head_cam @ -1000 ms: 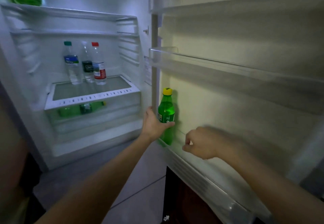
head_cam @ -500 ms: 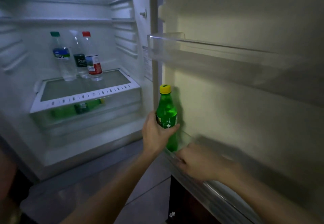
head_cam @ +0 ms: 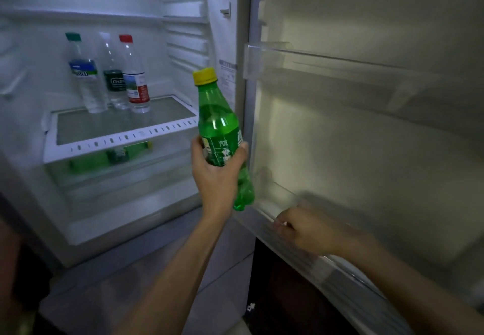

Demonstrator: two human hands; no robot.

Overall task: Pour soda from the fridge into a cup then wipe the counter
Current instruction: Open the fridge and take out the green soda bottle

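A green soda bottle (head_cam: 218, 125) with a yellow cap is upright in the air in front of the open fridge, lifted out of the door's bottom shelf (head_cam: 284, 202). My left hand (head_cam: 216, 177) grips it around the label, fingers curled round the body. My right hand (head_cam: 306, 230) is on the lower edge of the open fridge door, fingers curled over the rim. No cup or counter is in view.
Three water bottles (head_cam: 112, 72) stand on the glass shelf (head_cam: 117, 135) inside the fridge. Another green bottle (head_cam: 112, 155) lies in the drawer below. The door's clear upper bin (head_cam: 327, 70) holds nothing. A dark cabinet (head_cam: 288, 295) sits under the door.
My left hand has lifted the green bottle up and out of the door's bottom shelf toward me. My right hand has dropped onto the door's lower edge.
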